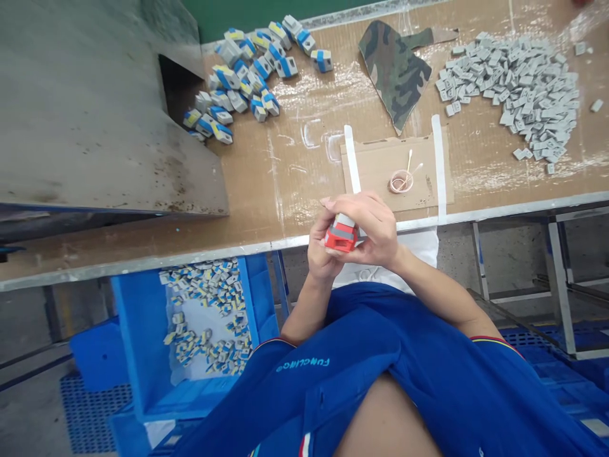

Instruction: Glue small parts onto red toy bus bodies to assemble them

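Head view: left hand and right hand close around a red block at the edge of a cardboard-covered bench, which bears heaps of grey pieces and blue-and-yellow blocks; a blue crate stands below.

Red plastic block, matt cardboard sheet, camouflage cloth
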Demonstrator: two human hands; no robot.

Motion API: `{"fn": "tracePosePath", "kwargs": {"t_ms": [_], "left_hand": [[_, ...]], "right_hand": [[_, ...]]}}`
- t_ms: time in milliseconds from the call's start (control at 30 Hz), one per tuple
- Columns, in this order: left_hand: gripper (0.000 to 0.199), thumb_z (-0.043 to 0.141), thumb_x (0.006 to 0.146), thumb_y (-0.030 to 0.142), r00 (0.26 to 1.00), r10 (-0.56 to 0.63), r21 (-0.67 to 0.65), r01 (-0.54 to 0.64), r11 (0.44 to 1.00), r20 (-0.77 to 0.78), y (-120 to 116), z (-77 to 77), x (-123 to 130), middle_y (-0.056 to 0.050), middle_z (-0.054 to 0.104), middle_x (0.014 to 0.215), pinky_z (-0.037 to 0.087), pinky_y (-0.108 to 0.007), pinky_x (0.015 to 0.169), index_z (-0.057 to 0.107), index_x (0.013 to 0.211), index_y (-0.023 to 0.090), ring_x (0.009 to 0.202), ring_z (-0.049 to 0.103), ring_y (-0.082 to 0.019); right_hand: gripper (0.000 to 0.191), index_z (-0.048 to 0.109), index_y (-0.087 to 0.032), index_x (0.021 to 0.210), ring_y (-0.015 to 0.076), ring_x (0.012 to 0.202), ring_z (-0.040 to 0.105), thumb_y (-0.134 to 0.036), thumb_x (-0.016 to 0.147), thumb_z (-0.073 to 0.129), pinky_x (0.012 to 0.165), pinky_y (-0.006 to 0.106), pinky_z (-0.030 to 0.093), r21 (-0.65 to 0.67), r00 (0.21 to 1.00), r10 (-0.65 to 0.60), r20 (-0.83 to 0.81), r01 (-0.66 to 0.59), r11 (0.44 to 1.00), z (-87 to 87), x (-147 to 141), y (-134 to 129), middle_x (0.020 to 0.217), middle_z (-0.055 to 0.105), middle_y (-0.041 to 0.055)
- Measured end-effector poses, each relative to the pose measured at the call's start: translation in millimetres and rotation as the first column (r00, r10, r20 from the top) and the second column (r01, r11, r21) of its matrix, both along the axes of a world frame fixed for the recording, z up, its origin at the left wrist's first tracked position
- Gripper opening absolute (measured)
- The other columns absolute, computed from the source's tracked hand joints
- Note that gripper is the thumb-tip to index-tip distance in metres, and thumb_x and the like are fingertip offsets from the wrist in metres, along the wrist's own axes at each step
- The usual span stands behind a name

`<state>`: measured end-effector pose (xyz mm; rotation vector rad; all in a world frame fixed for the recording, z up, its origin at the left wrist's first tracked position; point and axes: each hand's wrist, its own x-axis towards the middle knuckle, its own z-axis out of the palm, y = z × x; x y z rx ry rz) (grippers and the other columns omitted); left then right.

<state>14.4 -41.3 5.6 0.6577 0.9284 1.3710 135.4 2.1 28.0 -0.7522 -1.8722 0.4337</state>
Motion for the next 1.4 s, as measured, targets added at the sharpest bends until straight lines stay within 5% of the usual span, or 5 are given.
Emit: {"fn": "tracePosePath", "kwargs": {"t_ms": [467, 867, 1067, 1233, 1400], "left_hand": [[0.056, 0.085, 0.078, 0.063, 0.974, -0.226, 0.258, 0.211, 0.943, 0.031, -2, 23.7, 9, -0.006, 0.078, 0.098, 0.06, -0.028, 0.083, 0.081, 0.117, 0.023, 0.089, 0.074, -0.018], [0.086, 0.07, 0.074, 0.086, 0.83, -0.538, 0.16, 0.557, 0.815, -0.149, 21, 33.1, -42, -0.014, 0.077, 0.106, 0.063, -0.033, 0.081, 0.077, 0.124, 0.016, 0.087, 0.076, -0.023], [0.057, 0.085, 0.083, 0.055, 0.857, -0.496, 0.055, 0.507, 0.86, -0.138, 17, 42.8, -36, -0.008, 0.077, 0.093, 0.059, -0.025, 0.074, 0.074, 0.122, 0.016, 0.082, 0.075, -0.018], [0.065, 0.088, 0.074, 0.064, 0.885, -0.461, 0.015, 0.461, 0.887, 0.06, 10, 29.2, -32, -0.008, 0.077, 0.089, 0.063, -0.03, 0.076, 0.074, 0.115, 0.016, 0.081, 0.077, -0.021], [0.076, 0.083, 0.064, 0.082, 0.891, -0.443, -0.02, 0.447, 0.894, 0.098, 6, 21.1, -26, -0.015, 0.078, 0.097, 0.065, -0.048, 0.093, 0.072, 0.099, 0.016, 0.11, 0.076, -0.037]], "right_hand": [[0.065, 0.061, -0.028, 0.141, 0.0308, 0.092, 0.08, -0.073, 0.094, 0.058, 0.073, 0.048, 0.067, 0.141, 0.949, -0.21, -0.234, 0.246, 0.959, -4.1, 7, -25, 0.109, 0.082, 0.0112], [0.055, 0.063, -0.024, 0.139, 0.0291, 0.115, 0.077, -0.053, 0.093, 0.073, 0.097, 0.046, 0.064, -0.022, 0.999, 0.0, 0.043, 0.001, 1.0, 12.4, 32, -22, 0.124, 0.08, 0.0124], [0.048, 0.06, -0.018, 0.14, 0.0303, 0.121, 0.073, -0.036, 0.096, 0.069, 0.099, 0.048, 0.062, -0.22, 0.952, 0.132, 0.275, -0.071, 0.973, 30.6, 33, -16, 0.136, 0.074, 0.0162], [0.074, 0.044, -0.019, 0.156, 0.0293, 0.119, 0.074, -0.044, 0.094, 0.073, 0.097, 0.045, 0.064, -0.263, 0.962, 0.162, 0.219, -0.102, 0.959, 30.7, 33, -17, 0.135, 0.074, 0.0155], [0.056, 0.055, -0.019, 0.146, 0.0276, 0.121, 0.073, -0.043, 0.098, 0.068, 0.1, 0.044, 0.063, -0.214, 0.977, 0.143, 0.159, -0.107, 0.971, 23.7, 33, -18, 0.131, 0.074, 0.0147]]}}
